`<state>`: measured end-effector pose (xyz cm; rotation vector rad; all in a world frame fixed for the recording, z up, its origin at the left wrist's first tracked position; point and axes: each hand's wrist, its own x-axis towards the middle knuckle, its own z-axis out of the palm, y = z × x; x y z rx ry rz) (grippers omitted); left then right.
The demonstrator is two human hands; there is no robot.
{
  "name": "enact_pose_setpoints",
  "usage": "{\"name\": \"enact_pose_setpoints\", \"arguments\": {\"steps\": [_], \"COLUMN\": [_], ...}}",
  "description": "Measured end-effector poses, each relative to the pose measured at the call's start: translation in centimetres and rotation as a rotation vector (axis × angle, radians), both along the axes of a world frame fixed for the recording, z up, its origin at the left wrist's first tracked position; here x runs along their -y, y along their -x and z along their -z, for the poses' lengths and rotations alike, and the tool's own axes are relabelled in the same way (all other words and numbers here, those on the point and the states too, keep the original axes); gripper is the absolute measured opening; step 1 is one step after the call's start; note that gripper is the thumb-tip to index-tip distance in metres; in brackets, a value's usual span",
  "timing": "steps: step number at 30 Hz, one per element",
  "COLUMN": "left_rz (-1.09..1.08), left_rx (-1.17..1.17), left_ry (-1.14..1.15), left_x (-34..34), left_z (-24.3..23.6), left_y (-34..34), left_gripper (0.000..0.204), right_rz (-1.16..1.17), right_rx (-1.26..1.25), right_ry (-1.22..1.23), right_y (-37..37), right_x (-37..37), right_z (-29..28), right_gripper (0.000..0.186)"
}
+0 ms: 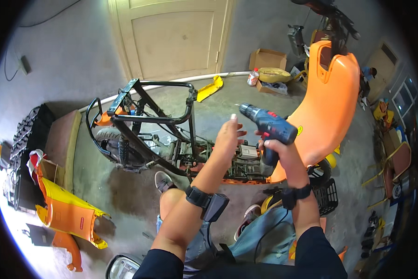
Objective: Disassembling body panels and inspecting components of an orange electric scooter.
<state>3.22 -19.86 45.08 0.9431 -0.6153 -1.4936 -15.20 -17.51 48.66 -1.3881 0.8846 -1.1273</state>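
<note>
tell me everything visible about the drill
The drill has a dark blue, plastic-looking body with red accents, a dark chuck with a bit tip, and a dark handle. It is held in the air, overlapping the orange panel in view, chuck angled up-left, its handle wrapped by the right grip. The left grip is near the chuck. Whether it runs is unclear.

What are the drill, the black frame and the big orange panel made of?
Drill: probably plastic, blue and black, fairly matte; its shell looks moulded. Black frame: likely painted metal, glinting along its tubes. Orange panel: glossy, likely plastic, a smoothly curved sheet.
</note>
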Motion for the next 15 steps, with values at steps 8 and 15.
{"name": "enact_pose_setpoints", "arguments": {"steps": [8, 15], "left_rz": [0.28, 0.379], "left_rx": [-0.673, -0.518], "left_ry": [0.099, 0.276], "left_x": [-4.1, -3.9], "left_z": [-1.3, -1.2], "left_y": [0.2, 0.4], "left_gripper": [0.046, 0.041], "right_rz": [-0.159, 0.094], "right_rx": [-0.153, -0.501], "right_ry": [0.275, 0.561], "right_y": [-2.0, -1.9], "right_x": [-6.6, -6.8], "right_z": [4.0, 8.6], "right_gripper": [0.054, 0.035]}}
